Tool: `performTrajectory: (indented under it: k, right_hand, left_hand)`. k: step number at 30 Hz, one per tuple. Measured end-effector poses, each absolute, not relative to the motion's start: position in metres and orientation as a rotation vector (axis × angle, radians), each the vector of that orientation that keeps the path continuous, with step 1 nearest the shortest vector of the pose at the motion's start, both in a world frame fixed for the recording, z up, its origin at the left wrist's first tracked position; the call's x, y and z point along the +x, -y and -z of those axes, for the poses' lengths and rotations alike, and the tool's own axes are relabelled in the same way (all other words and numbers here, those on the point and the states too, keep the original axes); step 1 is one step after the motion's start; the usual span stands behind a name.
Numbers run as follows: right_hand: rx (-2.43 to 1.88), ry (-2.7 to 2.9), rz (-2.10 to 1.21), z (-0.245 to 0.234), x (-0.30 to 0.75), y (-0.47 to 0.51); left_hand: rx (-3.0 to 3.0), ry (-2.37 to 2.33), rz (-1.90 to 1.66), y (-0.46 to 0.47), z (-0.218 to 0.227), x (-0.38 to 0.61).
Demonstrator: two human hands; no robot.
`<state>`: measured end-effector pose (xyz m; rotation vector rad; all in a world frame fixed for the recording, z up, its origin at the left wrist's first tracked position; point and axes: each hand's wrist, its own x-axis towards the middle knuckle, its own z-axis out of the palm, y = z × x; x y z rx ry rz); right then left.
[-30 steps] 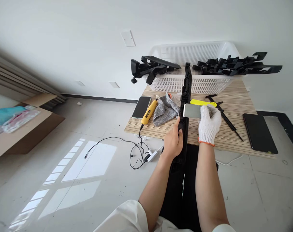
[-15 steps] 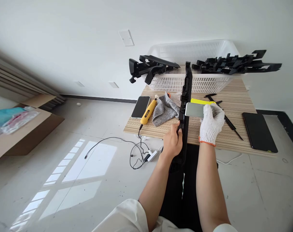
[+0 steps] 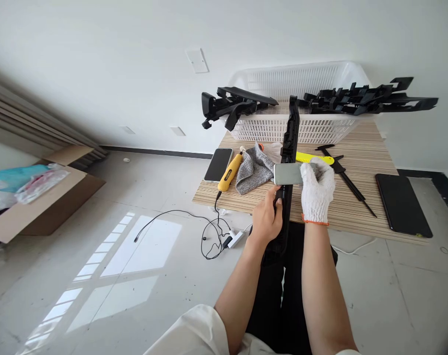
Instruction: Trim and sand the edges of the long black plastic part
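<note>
A: Hands, status?

B: Bare left hand is wrapped round the lower part of the black plastic strip, just off the near edge of the table. The right hand, in a white knit glove, pinches a flat metal plate by one end. The plate lies crosswise on the strip, touching it just above the left hand.

A: Where's the strip?

B: It runs from the lap up over the table edge, with its top end propped on the front wall of the white basket. Tilted, not flat on the table.

A: Step?

B: My read: the plate is being worked along the strip's face, scraping or trimming. It sits low on the strip, with most of the length above it. Can't tell if the plate has a sharp edge.

A: What does the next move need?

B: Judgement only: a firm left grip so the strip doesn't twist, the plate square to it, and gloved fingers behind the contact edge. The top end is only leaning, so it could slide sideways under push.

A: Clutter?

B: Left of the strip: grey cloth, yellow power tool with its cable dropping to the floor, phone. Right: yellow knife just behind the glove, thin black sticks, and a dark tablet well apart. More black parts lie across the basket rim.
</note>
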<state>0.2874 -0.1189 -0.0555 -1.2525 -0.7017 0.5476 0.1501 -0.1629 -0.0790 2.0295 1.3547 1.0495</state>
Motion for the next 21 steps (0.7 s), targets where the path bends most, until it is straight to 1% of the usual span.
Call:
performTrajectory:
  k: [2, 4, 11, 14, 17, 21]
  right_hand:
    - [-1.291, 0.704, -0.492, 0.055, 0.286, 0.119]
    - [-1.311, 0.701, -0.52, 0.052, 0.286, 0.121]
    - [-1.268, 0.675, -1.027, 0.041, 0.297, 0.13]
    - [-1.296, 0.632, -1.153, 0.039, 0.3, 0.133]
    - [-1.245, 0.566, -1.137, 0.039, 0.301, 0.133]
    - [-1.08, 0.425, -1.0, 0.041, 0.304, 0.13]
  left_hand:
    - [2.027, -1.352, -1.047, 0.163, 0.078, 0.15]
    - [2.018, -1.357, -1.041, 0.163, 0.078, 0.15]
    - [1.96, -1.352, -1.057, 0.164, 0.077, 0.148]
    - [1.955, -1.36, -1.048, 0.164, 0.075, 0.148]
    - [1.963, -1.371, -1.042, 0.164, 0.073, 0.148]
    - [1.951, -1.385, -1.058, 0.164, 0.073, 0.148]
